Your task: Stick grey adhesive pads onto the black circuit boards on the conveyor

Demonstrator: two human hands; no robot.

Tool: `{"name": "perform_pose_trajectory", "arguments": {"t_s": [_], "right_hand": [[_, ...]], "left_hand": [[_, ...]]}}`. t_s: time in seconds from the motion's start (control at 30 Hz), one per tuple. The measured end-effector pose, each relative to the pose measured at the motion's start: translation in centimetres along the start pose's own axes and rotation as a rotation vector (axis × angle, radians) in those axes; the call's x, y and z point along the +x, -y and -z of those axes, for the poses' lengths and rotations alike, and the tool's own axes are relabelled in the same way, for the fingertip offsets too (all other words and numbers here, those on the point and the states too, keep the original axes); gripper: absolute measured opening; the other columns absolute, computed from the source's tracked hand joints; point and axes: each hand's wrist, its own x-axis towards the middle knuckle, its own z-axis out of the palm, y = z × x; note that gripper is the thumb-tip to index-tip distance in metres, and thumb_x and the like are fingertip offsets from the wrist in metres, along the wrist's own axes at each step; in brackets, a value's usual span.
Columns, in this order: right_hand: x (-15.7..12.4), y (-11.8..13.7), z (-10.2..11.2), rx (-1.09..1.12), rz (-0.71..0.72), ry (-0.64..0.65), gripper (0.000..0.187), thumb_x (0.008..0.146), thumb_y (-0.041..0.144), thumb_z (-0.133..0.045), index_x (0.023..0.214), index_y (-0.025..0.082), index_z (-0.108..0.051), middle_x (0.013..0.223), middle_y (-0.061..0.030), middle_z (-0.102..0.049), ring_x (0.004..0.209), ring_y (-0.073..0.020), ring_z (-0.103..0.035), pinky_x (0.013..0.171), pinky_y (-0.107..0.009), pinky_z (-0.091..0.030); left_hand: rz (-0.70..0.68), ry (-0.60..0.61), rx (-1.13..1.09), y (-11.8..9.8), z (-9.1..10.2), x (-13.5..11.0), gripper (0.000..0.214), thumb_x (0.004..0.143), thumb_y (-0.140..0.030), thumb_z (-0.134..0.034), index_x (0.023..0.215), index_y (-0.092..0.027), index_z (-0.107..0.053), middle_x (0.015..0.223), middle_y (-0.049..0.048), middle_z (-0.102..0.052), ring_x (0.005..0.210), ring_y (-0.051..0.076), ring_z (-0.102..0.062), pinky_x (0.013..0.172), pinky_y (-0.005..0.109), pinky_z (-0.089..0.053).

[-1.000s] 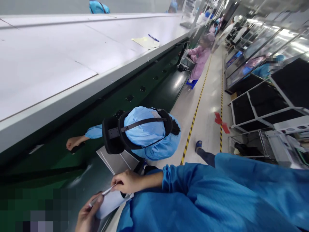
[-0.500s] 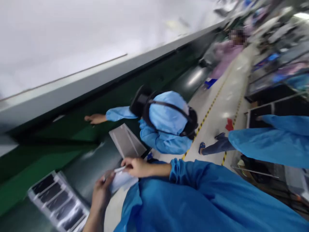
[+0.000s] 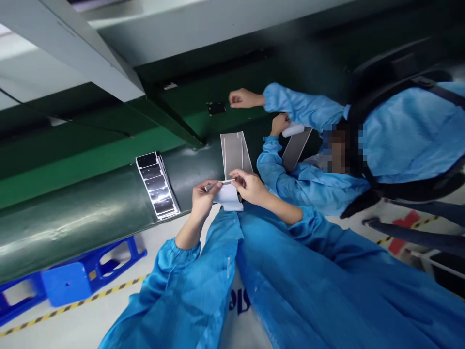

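Observation:
A white curled sheet [image 3: 228, 198] with a grey strip along its upper edge is held in front of my body. My left hand [image 3: 202, 198] pinches its left end between thumb and fingers. At the right end, the fingers of my right hand [image 3: 253, 189] are closed on the same edge. Just beyond my hands, flat grey sheets [image 3: 232, 145] with thin white lines lie on the green work surface. Left of them rests a stack of white-edged strips with black panels [image 3: 154, 183].
A co-worker in blue [image 3: 308, 189] sits close on my right, one arm stretched over the green conveyor belt [image 3: 119, 162] near a small black part [image 3: 217, 108]. A grey post [image 3: 105, 63] slants overhead. Blue stools [image 3: 67, 283] stand below the work surface at left.
My view has swung left, so the co-worker appears farther right and the stools have come into sight. Both my hands still hold the white sheet. A small black part now shows near the co-worker's hand.

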Motion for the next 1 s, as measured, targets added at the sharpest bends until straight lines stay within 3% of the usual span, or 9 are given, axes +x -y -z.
{"name": "perform_pose_trajectory", "arguments": {"t_s": [0.13, 0.23, 0.3, 0.4, 0.57, 0.7, 0.83, 1.0], "right_hand": [[0.7, -0.3, -0.1, -0.093, 0.167, 0.057, 0.012, 0.098, 0.02, -0.058, 0.104, 0.02, -0.069, 0.102, -0.0062, -0.072, 0.094, -0.0204, -0.067, 0.089, -0.031, -0.05], [1.0, -0.4, 0.1, -0.136, 0.165, 0.022, 0.013, 0.101, 0.021, -0.055, 0.096, 0.02, -0.067, 0.099, -0.0063, -0.072, 0.093, -0.0209, -0.066, 0.087, -0.033, -0.048], [1.0, -0.3, 0.3, -0.22, 0.148, 0.006, 0.009, 0.098, 0.02, -0.061, 0.098, 0.02, -0.069, 0.101, -0.0065, -0.073, 0.099, -0.0235, -0.065, 0.089, -0.035, -0.046], [0.9, 0.3, 0.2, -0.32, 0.131, 0.019, 0.007, 0.096, 0.02, -0.067, 0.1, 0.021, -0.073, 0.103, -0.0063, -0.074, 0.107, -0.0265, -0.063, 0.092, -0.038, -0.041], [1.0, 1.0, -0.4, -0.327, 0.114, -0.03, 0.014, 0.101, 0.017, -0.062, 0.091, 0.02, -0.071, 0.097, -0.0048, -0.075, 0.101, -0.0238, -0.063, 0.09, -0.037, -0.04], [0.5, 1.3, -0.4, -0.501, 0.21, -0.074, 0.022, 0.107, 0.024, -0.055, 0.095, 0.019, -0.073, 0.1, -0.0092, -0.074, 0.102, -0.027, -0.061, 0.091, -0.041, -0.038], [-0.1, 1.5, -0.6, -0.635, 0.273, -0.114, 0.036, 0.112, 0.03, -0.044, 0.093, 0.019, -0.072, 0.1, -0.0131, -0.073, 0.101, -0.0291, -0.058, 0.091, -0.045, -0.037], [-0.3, 1.1, -1.3, -0.551, 0.261, -0.152, 0.032, 0.109, 0.03, -0.043, 0.085, 0.021, -0.062, 0.096, -0.0132, -0.068, 0.097, -0.0295, -0.058, 0.092, -0.046, -0.04]], "left_hand": [[0.004, 0.006, 0.023, -0.1, 0.0, -0.1, 0.044, 0.056, -0.05, -0.097, 0.072, -0.013, -0.079, 0.063, 0.0029, -0.069, 0.057, 0.013, -0.054, 0.053, 0.024, -0.039], [0.01, 0.005, -0.098, 0.6, -0.1, -0.3, 0.048, 0.059, -0.054, -0.095, 0.081, -0.013, -0.081, 0.071, 0.0044, -0.072, 0.061, 0.014, -0.057, 0.056, 0.024, -0.043], [0.012, -0.016, -0.138, 1.0, -0.2, -0.5, 0.047, 0.061, -0.056, -0.093, 0.076, -0.014, -0.078, 0.068, 0.0035, -0.07, 0.058, 0.013, -0.055, 0.054, 0.024, -0.041], [-0.011, -0.016, -0.042, 0.8, -0.8, -0.8, 0.042, 0.066, -0.054, -0.09, 0.067, -0.015, -0.074, 0.06, 0.001, -0.063, 0.052, 0.011, -0.047, 0.049, 0.023, -0.035], [-0.103, -0.002, 0.049, -0.2, -1.8, -0.9, 0.036, 0.071, -0.049, -0.085, 0.069, -0.014, -0.077, 0.059, -0.0003, -0.061, 0.054, 0.01, -0.044, 0.049, 0.022, -0.032], [-0.069, -0.024, 0.016, -0.2, -2.3, -0.9, 0.035, 0.07, -0.048, -0.084, 0.064, -0.015, -0.073, 0.054, -0.0023, -0.054, 0.051, 0.009, -0.037, 0.047, 0.023, -0.029], [-0.036, -0.043, -0.083, 0.1, -2.7, -1.0, 0.034, 0.068, -0.045, -0.085, 0.063, -0.015, -0.07, 0.058, -0.0014, -0.056, 0.054, 0.009, -0.04, 0.049, 0.023, -0.031], [0.034, -0.004, -0.212, 0.3, -2.7, -0.9, 0.035, 0.063, -0.044, -0.089, 0.066, -0.014, -0.072, 0.061, -0.0007, -0.062, 0.053, 0.009, -0.044, 0.049, 0.023, -0.033]]}}
